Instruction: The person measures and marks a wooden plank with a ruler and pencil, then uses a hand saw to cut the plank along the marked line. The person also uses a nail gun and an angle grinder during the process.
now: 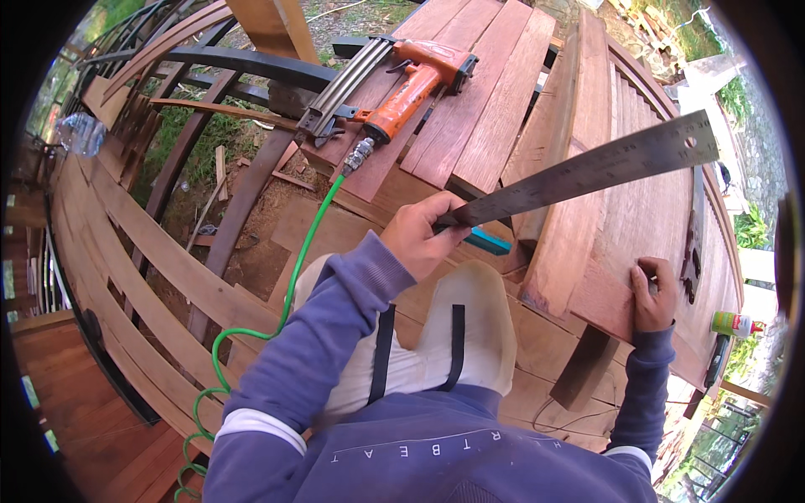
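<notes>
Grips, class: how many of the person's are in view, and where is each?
2. The left grip, near the middle, holds the metal ruler; the right grip, farther right, is at the reddish board. Neither is fully hidden.

The near end of the metal ruler (587,168) is hidden inside the left hand (425,235), and its fine marks are too small to read. The curled fingertips of the right hand (654,293) are out of sight, so its grip cannot be told. A teal object (489,241) is partly covered, its kind unclear. The view's lower edge cuts off the blue sweatshirt (402,465); the coiled green hose (306,251) also runs out of sight there. The top edge crops a wooden post (277,29). A clear plastic item (81,134) is blurred near the left rim.
</notes>
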The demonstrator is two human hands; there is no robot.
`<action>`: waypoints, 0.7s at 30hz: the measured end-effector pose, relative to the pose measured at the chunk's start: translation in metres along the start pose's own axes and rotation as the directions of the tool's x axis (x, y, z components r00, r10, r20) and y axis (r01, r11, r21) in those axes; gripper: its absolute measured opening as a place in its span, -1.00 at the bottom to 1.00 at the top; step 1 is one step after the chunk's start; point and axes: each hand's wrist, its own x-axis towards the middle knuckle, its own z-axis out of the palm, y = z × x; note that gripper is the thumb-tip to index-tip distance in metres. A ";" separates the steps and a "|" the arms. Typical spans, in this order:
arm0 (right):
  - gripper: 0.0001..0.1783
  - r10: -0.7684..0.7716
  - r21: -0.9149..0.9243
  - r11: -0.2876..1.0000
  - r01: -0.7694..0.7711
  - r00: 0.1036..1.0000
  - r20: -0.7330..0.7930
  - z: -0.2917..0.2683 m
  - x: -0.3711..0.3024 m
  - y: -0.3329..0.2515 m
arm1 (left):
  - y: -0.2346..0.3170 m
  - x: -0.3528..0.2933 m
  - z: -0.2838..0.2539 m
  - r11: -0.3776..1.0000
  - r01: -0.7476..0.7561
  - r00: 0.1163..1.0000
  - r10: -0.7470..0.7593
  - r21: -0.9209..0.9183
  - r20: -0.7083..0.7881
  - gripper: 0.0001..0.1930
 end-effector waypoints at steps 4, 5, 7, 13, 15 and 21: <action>-0.83 -0.068 0.002 0.998 0.068 0.997 -0.044 0.005 -0.002 0.013 | 0.004 0.007 0.021 0.984 -0.168 0.986 0.169 -0.050 0.003 -0.84; -0.83 -0.073 0.006 0.997 0.073 0.996 -0.048 0.002 0.000 0.013 | 0.007 0.009 0.022 0.980 -0.195 0.981 0.195 -0.029 0.012 -0.85; -0.83 -0.039 0.001 0.999 0.039 0.998 -0.042 0.002 -0.003 0.007 | 0.002 0.009 0.027 0.973 -0.229 0.973 0.229 0.003 0.037 -0.85; -0.81 -0.029 -0.007 1.000 0.029 0.998 -0.057 0.002 -0.001 -0.001 | -0.008 0.009 0.049 0.960 -0.208 0.978 0.209 -0.189 -0.017 -0.92; -0.80 -0.047 -0.020 0.999 0.046 0.997 -0.057 0.001 -0.003 0.000 | -0.010 0.011 0.055 0.948 -0.194 0.980 0.197 -0.252 -0.011 -0.94; -0.79 -0.021 0.013 1.000 0.022 0.997 -0.072 0.004 -0.005 0.001 | -0.020 0.016 0.065 0.915 -0.216 0.976 0.214 -0.340 -0.043 -0.94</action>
